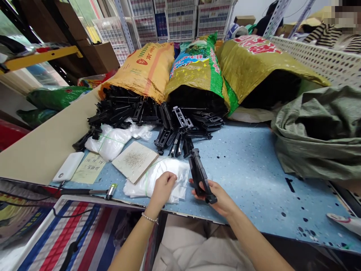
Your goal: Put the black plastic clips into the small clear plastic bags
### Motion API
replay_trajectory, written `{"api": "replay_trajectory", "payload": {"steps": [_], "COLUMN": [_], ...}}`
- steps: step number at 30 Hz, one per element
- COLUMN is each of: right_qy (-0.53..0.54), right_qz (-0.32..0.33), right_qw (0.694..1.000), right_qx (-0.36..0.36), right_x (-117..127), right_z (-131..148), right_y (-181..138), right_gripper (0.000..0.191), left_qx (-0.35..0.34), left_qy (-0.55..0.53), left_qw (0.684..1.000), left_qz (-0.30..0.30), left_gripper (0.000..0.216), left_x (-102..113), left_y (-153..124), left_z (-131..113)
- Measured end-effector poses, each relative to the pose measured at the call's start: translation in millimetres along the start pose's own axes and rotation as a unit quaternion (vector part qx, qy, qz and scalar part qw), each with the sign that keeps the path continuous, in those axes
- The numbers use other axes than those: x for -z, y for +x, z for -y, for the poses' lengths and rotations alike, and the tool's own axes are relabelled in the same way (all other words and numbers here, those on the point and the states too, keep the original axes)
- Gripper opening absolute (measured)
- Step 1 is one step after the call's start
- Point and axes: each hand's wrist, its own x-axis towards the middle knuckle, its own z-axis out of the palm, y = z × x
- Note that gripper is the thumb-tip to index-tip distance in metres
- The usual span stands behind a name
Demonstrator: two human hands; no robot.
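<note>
My right hand [218,197] grips a long black plastic bracket-like part [199,173], held tilted above the front of the table. My left hand [163,187] is closed, thumb and fingers pressed together, over a bundle of clear plastic bags [143,187]. Whether a bag is pinched in it cannot be made out. Just beyond the hands lies a loose heap of similar black parts [166,131], spilling from an orange woven sack [149,71] and a green-and-gold sack [194,77]. A square board [135,161] with dark specks rests partly on the bags.
Another bag bundle [108,141], a paper note [88,168], a white device [68,166] and a hammer [111,191] lie on the left. To the right are a gold sack [254,64] and a grey-green sack [318,139]. The blue tabletop [239,169] ends close before me.
</note>
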Motion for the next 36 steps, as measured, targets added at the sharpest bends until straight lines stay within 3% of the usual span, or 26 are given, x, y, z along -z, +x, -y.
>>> {"api": "replay_trajectory", "payload": {"steps": [6, 10, 15, 22, 27, 31, 33, 36], "right_qy": [0.053, 0.080, 0.122, 0.098, 0.070, 0.067, 0.051, 0.016], "right_qz": [-0.031, -0.009, 0.027, 0.046, -0.006, -0.041, -0.051, -0.076], "right_qw": [0.998, 0.996, 0.992, 0.993, 0.997, 0.996, 0.997, 0.997], "right_qx": [-0.005, -0.025, -0.032, -0.043, -0.029, -0.034, -0.031, 0.006], "right_x": [-6, -2, -19, -28, -26, -19, -16, -12], "right_z": [-5, -5, -11, -13, -14, -17, -16, -7], "right_y": [19, 13, 13, 14, 15, 18, 16, 4], "right_gripper": [0.037, 0.037, 0.034, 0.036, 0.039, 0.042, 0.041, 0.038], "left_qx": [0.023, 0.047, 0.066, 0.069, 0.076, 0.052, 0.008, -0.053], "left_qy": [-0.026, -0.109, -0.207, -0.252, -0.278, -0.264, -0.199, -0.049], "left_qw": [0.999, 0.993, 0.976, 0.965, 0.957, 0.958, 0.975, 0.996], "left_qz": [-0.032, 0.003, 0.035, 0.007, -0.043, -0.098, -0.096, -0.061], "left_gripper": [0.007, 0.023, 0.029, 0.023, 0.023, 0.014, 0.009, 0.029], "left_x": [-5, 8, 5, -1, 2, 11, 14, 15], "left_y": [-8, 0, -2, -4, -4, -10, -16, -21], "left_z": [-6, 6, 8, 4, 12, 14, 10, 2]}}
